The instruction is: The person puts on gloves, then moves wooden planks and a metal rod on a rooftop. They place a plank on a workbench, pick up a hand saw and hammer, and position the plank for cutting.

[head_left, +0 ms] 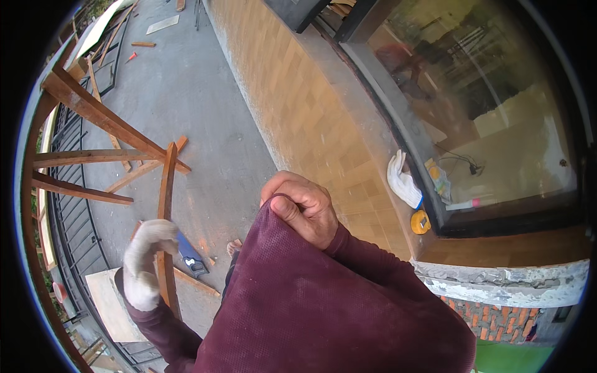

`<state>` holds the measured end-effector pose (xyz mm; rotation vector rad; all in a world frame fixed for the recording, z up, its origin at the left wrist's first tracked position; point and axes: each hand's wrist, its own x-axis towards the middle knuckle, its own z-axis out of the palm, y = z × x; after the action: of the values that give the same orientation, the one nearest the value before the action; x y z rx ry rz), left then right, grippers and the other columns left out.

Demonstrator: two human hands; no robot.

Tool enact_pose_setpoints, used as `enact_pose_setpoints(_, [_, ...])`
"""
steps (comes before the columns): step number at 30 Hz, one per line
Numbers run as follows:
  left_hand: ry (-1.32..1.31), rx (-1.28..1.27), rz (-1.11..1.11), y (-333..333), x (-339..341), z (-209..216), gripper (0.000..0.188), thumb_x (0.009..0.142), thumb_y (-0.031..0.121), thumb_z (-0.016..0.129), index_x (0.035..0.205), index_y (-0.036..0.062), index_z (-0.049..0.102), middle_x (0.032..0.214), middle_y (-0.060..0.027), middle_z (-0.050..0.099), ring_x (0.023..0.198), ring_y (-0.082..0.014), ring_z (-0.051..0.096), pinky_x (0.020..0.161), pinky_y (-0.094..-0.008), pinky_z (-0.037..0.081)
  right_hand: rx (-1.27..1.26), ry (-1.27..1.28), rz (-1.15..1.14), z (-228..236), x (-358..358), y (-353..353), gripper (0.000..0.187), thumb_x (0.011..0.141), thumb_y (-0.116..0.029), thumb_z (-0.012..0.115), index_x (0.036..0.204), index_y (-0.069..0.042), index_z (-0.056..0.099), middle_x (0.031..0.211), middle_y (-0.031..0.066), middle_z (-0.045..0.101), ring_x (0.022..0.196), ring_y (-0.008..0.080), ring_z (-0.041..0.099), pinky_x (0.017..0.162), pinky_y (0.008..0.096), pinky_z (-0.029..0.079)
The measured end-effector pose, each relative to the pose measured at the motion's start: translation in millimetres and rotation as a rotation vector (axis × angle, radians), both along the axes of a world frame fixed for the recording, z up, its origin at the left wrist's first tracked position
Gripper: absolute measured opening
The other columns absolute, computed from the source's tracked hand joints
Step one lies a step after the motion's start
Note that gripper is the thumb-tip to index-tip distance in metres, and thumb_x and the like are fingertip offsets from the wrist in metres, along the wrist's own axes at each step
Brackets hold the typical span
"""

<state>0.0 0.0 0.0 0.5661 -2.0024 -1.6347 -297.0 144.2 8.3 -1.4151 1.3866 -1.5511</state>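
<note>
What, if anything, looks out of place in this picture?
One glove lies loose on the sill, beside the tape measure. It looks odd because the left hand is gloved, while the right hand, bare, grips the shirt.

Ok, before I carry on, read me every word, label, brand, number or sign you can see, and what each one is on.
None can be read.
Maroon shirt pinched in the right hand: no lettering visible.
Yellow tape measure on the ledge: any markings are too small to read.
Blue-bladed handsaw on the floor: too small to read.
Packet by the window: too small and blurred to read.
</note>
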Motion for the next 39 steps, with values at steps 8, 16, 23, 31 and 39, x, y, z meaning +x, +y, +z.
enact_pose_setpoints(8, [0.023,0.437,0.044,79,-52,-88,0.039,0.099,0.036,0.07,0.117,0.0021,0.071,0.105,-0.013,0.073,0.092,-0.0223,0.07,0.081,-0.0382,0.057,0.079,-0.156,0.172,-8,-18,-9,0.041,0.11,-0.029,0.051,0.088,0.0,0.069,0.097,0.0077,0.067,0.085,0.0127,0.061,0.08,0.0296,0.05])
enact_pose_setpoints(16, [0.22,0.362,0.703,19,-53,-34,0.024,0.103,0.023,0.066,0.12,0.0063,0.067,0.098,-0.0084,0.073,0.076,-0.0147,0.07,0.064,-0.0278,0.058,0.22,-0.281,0.731,-91,9,9,0.046,0.111,-0.037,0.048,0.12,0.003,0.068,0.119,0.0127,0.071,0.108,0.0209,0.065,0.098,0.0361,0.052])
enact_pose_setpoints(23, [0.458,0.322,0.018,10,-62,-40,0.066,0.097,0.063,0.061,0.117,0.0001,0.066,0.111,-0.017,0.069,0.1,-0.0271,0.068,0.093,-0.0433,0.054,0.267,-0.069,0.062,4,-28,-2,0.029,0.109,-0.025,0.054,0.107,0.002,0.062,0.088,0.0108,0.066,0.082,0.0136,0.059,0.077,0.0354,0.05])
enact_pose_setpoints(31, [-0.251,0.193,-0.207,35,-64,-84,0.055,0.104,0.046,0.059,0.135,0.0016,0.061,0.129,-0.0136,0.068,0.116,-0.0273,0.066,0.101,-0.0424,0.053,-0.086,0.528,-0.386,-100,-38,-37,0.014,0.097,-0.012,0.063,0.1,-0.002,0.054,0.091,0.0181,0.058,0.083,0.0408,0.063,0.07,0.0473,0.051])
enact_pose_setpoints(39, [0.254,0.865,0.229,-26,58,-77,0.038,0.106,0.049,0.055,0.099,0.0118,0.059,0.079,0.0004,0.053,0.065,-0.0126,0.051,0.057,-0.0299,0.047,0.367,0.524,0.024,-124,-40,35,0.026,0.098,-0.034,0.066,0.097,-0.008,0.063,0.101,0.012,0.064,0.099,0.0344,0.063,0.087,0.0464,0.05])
